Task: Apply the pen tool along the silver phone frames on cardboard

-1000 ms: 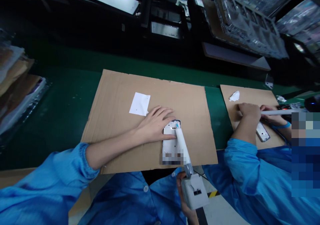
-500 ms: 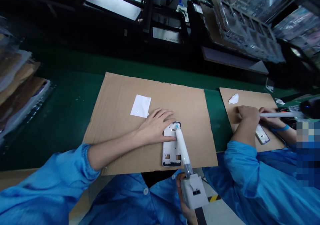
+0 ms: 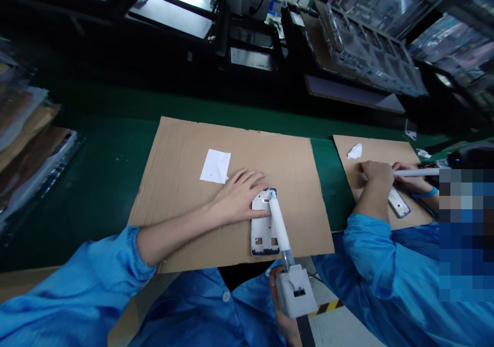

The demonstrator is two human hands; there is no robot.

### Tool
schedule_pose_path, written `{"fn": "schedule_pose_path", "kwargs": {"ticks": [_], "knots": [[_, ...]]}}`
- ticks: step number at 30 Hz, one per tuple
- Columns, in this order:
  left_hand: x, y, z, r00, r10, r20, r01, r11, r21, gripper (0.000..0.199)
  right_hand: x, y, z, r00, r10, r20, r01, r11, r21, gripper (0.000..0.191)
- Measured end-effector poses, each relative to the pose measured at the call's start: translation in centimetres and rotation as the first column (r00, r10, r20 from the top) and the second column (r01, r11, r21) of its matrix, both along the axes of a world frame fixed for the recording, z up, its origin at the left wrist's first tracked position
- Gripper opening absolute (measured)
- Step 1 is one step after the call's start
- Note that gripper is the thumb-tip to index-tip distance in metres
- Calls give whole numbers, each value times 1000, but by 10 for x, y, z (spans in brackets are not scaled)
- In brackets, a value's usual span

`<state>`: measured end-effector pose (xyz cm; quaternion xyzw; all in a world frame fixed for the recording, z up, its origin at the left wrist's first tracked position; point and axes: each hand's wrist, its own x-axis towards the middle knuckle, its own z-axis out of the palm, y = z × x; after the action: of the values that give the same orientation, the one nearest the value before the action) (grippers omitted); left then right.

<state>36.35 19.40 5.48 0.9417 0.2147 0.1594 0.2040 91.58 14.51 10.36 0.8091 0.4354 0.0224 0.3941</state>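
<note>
A white phone frame with dark ends and small square cut-outs lies on a cardboard sheet. My left hand rests flat beside it with fingers spread, its thumb lying across the frame and its forefinger near the top edge. My right hand, partly hidden, is wrapped round the boxy grip of a white hand-held tool. This tool has a long barrel, and its blue tip meets or hovers just over the frame's upper end; contact cannot be told. A white paper square sits up and left of my left hand.
To the right, a co-worker's hands work over another cardboard sheet with a similar phone part. Plastic-wrapped stacks stand at the left edge. Dark racks with panels line the back of the green table.
The whole view has shifted slightly. Both my hands, the tool and the phone frame keep nearly the same places relative to each other.
</note>
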Motion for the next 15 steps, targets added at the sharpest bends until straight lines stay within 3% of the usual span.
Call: {"fn": "schedule_pose_path", "kwargs": {"ticks": [15], "knots": [[1, 4, -2, 1000, -3, 0, 3, 1000, 0, 77, 2, 0, -8, 999, 35, 9, -36, 998, 46, 46]]}}
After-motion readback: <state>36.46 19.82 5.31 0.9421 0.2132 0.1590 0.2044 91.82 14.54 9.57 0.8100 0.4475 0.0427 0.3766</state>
